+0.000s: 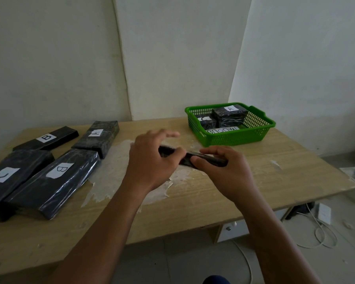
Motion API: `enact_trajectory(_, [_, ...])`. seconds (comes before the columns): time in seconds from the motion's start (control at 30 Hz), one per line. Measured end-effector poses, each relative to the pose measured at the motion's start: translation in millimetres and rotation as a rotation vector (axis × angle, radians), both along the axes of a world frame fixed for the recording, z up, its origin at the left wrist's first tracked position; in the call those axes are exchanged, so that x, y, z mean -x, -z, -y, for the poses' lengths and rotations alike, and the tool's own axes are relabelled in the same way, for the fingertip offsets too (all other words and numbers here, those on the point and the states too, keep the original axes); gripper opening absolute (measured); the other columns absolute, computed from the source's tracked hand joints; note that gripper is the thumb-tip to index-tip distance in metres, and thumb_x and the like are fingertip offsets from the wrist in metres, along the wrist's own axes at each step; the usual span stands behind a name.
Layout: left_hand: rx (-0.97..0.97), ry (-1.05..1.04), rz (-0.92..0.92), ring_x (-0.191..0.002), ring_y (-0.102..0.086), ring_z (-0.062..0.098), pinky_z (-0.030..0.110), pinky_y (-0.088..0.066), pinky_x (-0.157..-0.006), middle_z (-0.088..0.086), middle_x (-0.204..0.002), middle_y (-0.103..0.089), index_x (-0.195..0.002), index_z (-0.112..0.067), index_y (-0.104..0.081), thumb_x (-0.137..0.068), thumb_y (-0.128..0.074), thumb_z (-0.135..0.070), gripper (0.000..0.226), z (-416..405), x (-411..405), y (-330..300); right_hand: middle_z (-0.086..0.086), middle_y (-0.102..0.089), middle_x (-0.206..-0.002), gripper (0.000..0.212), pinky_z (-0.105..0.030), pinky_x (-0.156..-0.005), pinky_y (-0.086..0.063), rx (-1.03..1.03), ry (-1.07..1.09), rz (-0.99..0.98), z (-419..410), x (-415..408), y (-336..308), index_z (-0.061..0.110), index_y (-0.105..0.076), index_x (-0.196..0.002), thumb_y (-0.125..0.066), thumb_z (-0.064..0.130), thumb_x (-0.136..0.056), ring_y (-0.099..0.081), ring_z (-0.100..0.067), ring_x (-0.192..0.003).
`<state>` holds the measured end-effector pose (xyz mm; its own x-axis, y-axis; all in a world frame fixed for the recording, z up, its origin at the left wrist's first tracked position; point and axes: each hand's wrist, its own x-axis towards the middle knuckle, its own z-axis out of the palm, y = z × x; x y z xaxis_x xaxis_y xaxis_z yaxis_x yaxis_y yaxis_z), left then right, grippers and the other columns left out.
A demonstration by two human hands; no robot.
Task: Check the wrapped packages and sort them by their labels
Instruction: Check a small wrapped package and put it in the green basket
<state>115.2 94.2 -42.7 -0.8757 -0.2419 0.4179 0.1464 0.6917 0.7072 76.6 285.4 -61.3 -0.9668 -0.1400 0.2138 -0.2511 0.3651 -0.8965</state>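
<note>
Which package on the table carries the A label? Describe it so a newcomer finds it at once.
Start at the wooden table and go to the group of four black packages at its left end. The A package is the back right one, nearest the wall and the table's middle. Its neighbours read B, B and C.

Soft, dim daylight fills the room, brighter on the right wall [307, 58] than the left. Shadows are faint. Plastic wrap on the packages [49, 181] shows mild glare. The left hand's fingertips [172, 134] blur. Straight edges bow toward the frame's borders.
</note>
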Motion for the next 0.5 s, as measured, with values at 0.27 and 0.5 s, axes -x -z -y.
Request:
enact_trajectory(0.27, [-0.062,0.1,-0.149,-0.109,-0.067,0.005,0.019,-0.053,-0.096,-0.012,-0.114,-0.072,-0.114,-0.028,-0.081,-0.086,-0.084,-0.035,0.029,7,-2,14,0.008,-0.058,-0.132,0.082,-0.031,-0.098,-0.06,0.375,0.078,-0.231,2,-5,7,0.033,-0.052,-0.132,-0.094,0.043,-0.063,-0.065,-0.008,-0.119])
enact_trajectory(0.5, [-0.135,0.175,0.076,-0.108,-0.061,-0.01,0.003,-0.038,-0.084,-0.021,-0.11,-0.071,-0.097,-0.034,-0.075,-0.087,-0.081,-0.04,0.013,-3,-7,14,0.012,-0.068,-0.121,0.055,-0.032,-0.088,-0.063,0.54,0.065,-0.283,10,-7,5,0.023,-0.057,-0.132,-0.077,0.038,-0.083,-0.073,-0.013,-0.11])
